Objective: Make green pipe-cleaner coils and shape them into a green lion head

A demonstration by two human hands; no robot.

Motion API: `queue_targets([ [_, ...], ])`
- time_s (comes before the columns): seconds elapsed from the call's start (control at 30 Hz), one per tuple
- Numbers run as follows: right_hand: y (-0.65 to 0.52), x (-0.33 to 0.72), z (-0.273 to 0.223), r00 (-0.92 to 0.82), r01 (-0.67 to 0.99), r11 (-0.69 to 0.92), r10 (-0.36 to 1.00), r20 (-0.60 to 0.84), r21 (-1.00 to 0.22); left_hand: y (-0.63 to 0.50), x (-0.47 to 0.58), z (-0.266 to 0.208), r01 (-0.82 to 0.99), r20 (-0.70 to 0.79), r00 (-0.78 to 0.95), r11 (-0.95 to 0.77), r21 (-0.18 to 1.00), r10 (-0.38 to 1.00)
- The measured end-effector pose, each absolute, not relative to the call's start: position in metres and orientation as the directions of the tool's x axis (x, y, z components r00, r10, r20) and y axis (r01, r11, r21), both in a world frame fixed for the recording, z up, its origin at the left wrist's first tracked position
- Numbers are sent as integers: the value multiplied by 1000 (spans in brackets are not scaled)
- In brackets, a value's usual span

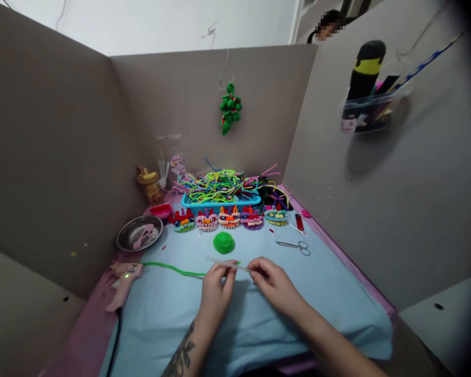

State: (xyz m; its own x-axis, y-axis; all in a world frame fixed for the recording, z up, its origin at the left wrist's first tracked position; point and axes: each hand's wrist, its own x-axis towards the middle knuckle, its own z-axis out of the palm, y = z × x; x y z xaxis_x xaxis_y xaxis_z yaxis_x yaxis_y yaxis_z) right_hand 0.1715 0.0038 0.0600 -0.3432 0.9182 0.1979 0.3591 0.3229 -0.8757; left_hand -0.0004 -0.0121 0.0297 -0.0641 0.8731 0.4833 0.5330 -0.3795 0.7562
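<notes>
A slender translucent stick (241, 268) is held nearly level just above the surface (329, 309), which is covered in blue cloth. The fingers of the left hand (216, 285) are closed in a narrow pinch on its middle; those of the right hand (275, 285) pinch its right end. A green fuzzy strand (175, 269) runs from the left hand to beside a pink glue gun (126, 285). Beyond the hands lies a green coiled dome (223, 243), with scissors (298, 246) to its right and a metal bowl (126, 233) to its left. Farther back, five colourful face-shaped pieces (229, 218) stand in a row before a blue tray (220, 206) heaped with multicoloured strands (220, 186). A green ornament (231, 107) hangs against the rear partition (172, 99).
</notes>
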Motion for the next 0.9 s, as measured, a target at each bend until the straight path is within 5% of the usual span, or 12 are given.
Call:
queue_targets([
  [0.33, 21, 154, 64, -311, 20, 168, 938, 154, -986, -14, 5, 47, 472, 486, -39, -413, 779, 873],
  [0.67, 24, 158, 54, -288, 155, 262, 934, 210, -953, -7, 7, 47, 399, 365, -66, -311, 863, 929],
  [0.9, 27, 160, 55, -274, 243, 507, 854, 443, -827, -1, 9, 45, 358, 261, -51, -226, 906, 964],
])
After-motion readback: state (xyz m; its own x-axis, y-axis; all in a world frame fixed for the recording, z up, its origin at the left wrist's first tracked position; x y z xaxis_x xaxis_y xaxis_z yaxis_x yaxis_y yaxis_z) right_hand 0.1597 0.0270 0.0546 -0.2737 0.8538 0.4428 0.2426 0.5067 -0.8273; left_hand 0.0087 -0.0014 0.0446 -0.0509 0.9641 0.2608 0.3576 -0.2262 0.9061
